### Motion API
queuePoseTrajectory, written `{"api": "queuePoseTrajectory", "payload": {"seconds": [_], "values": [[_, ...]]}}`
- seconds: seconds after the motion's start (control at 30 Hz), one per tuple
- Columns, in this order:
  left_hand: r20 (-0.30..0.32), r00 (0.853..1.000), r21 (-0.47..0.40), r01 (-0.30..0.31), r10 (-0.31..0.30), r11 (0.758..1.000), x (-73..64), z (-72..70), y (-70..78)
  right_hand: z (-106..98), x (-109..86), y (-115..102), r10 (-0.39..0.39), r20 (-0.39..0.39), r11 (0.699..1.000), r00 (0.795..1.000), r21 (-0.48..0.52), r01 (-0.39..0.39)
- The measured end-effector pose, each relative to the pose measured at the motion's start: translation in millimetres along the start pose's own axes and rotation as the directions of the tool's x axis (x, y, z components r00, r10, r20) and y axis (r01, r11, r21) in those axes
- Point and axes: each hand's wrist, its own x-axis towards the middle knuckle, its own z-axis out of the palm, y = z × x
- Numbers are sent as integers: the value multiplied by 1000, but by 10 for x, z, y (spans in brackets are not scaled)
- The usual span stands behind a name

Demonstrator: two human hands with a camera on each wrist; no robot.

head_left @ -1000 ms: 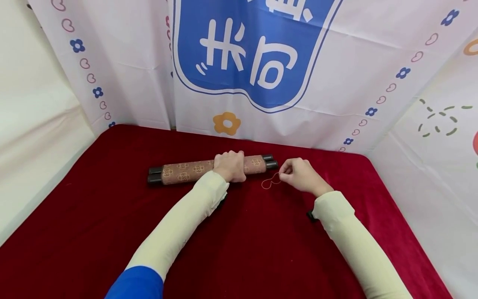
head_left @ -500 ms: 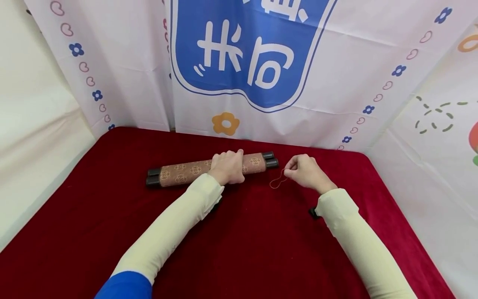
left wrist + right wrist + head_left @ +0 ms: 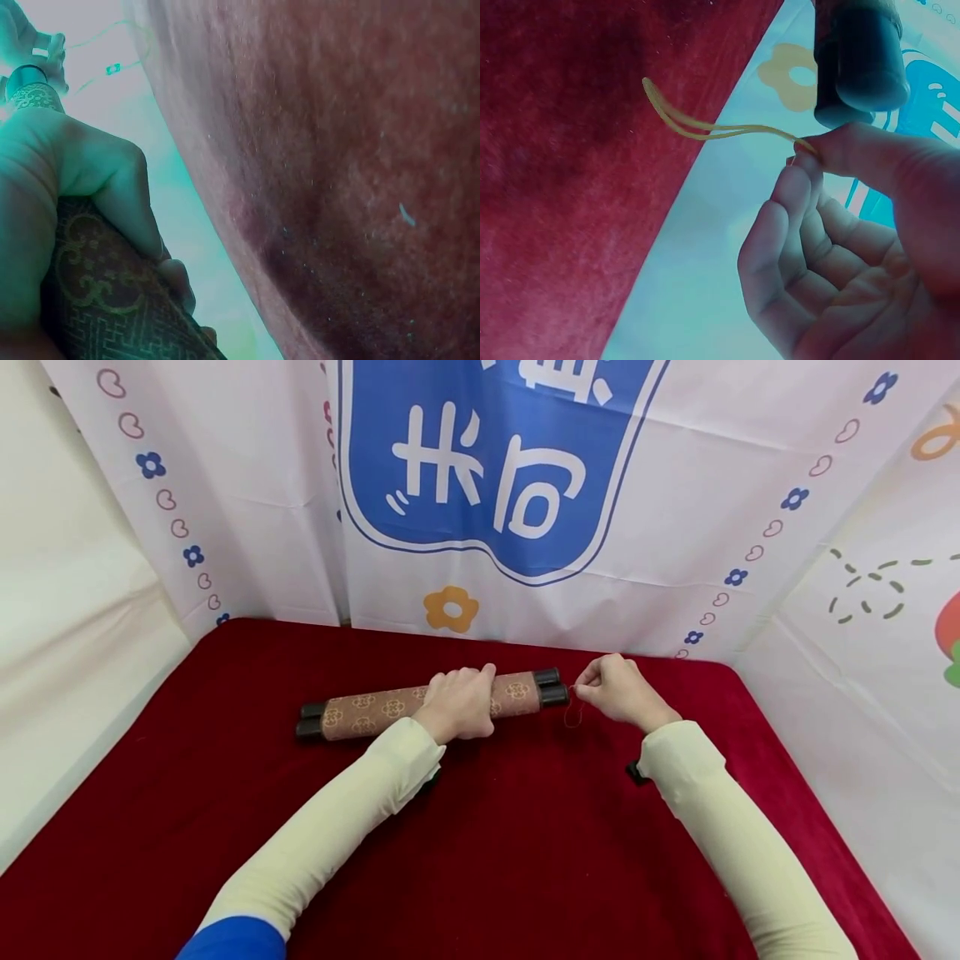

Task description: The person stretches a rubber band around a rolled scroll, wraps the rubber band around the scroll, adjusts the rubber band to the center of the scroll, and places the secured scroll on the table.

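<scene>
A rolled scroll [image 3: 375, 710] in brown patterned fabric, with dark rod ends [image 3: 553, 695] sticking out, lies across the far half of the table. My left hand [image 3: 459, 703] grips it right of its middle, and the left wrist view shows curled fingers around the patterned roll [image 3: 97, 277]. Just right of the rod ends, my right hand [image 3: 618, 689] pinches a thin yellowish rubber band between thumb and fingertips. The band's loop [image 3: 654, 94] dangles freely in the right wrist view, apart from the scroll. There the dark rod ends [image 3: 870, 64] appear above the thumb.
A red cloth [image 3: 510, 827] covers the table. Behind it hangs a white curtain [image 3: 667, 527] with a blue sign and flower prints, and pale fabric walls [image 3: 82, 610] stand at both sides. A black strap piece [image 3: 637, 772] shows under the right cuff.
My right hand has moved slightly up and to the right, still pinching the rubber band, whose loop now hangs lower beside the rod ends. My left hand keeps its grip on the scroll.
</scene>
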Motion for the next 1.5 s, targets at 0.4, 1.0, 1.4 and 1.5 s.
{"api": "queuePoseTrajectory", "payload": {"seconds": [0.4, 1.0, 1.4, 1.5], "values": [[-17, 999, -2, -33, 33, 999, -115, 27, 67, -109, 89, -212, -103, 27, 993, 994, -54, 105], [-35, 999, 8, -28, 28, 1000, -122, 53, 68, -183, 45, -479, -184, 110, 969, 977, -145, 199], [-45, 999, 4, -17, 17, 1000, -117, 52, 44, -157, -149, -358, -180, 79, 977, 981, -104, 187], [-42, 999, 7, -3, 3, 1000, -111, 54, 25, -156, -204, -341, -163, 90, 981, 982, -89, 171]]}}
